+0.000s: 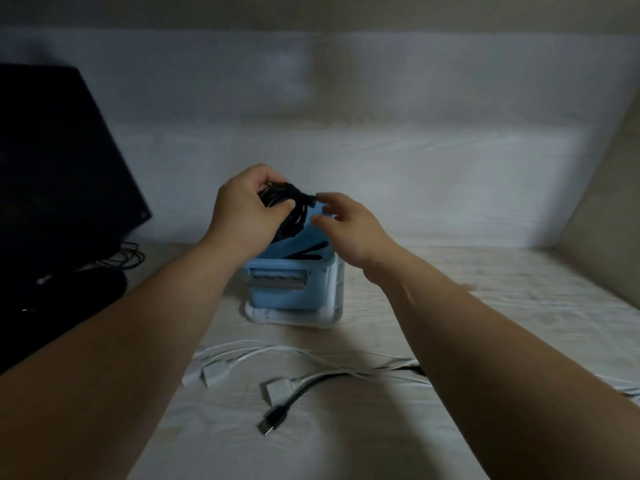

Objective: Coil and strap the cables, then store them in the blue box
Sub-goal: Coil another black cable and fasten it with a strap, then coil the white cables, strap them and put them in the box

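Note:
My left hand point(242, 211) grips a coiled black cable point(294, 206) above the blue box point(289, 285), which sits on a white lid in the middle of the table. Just to the right of the coil is my right hand point(349, 226), fingers spread and relaxed, fingertips close to the coil's end. A black strap point(304, 251) lies inside the box. Loose white cables point(242, 362) and a black cable point(277, 415) with a USB plug lie on the table in front of the box.
A dark monitor point(52, 161) stands at the left, with thin wires and a dark base point(86, 282) below it. A pale wall runs behind the table and a beige panel closes the right side.

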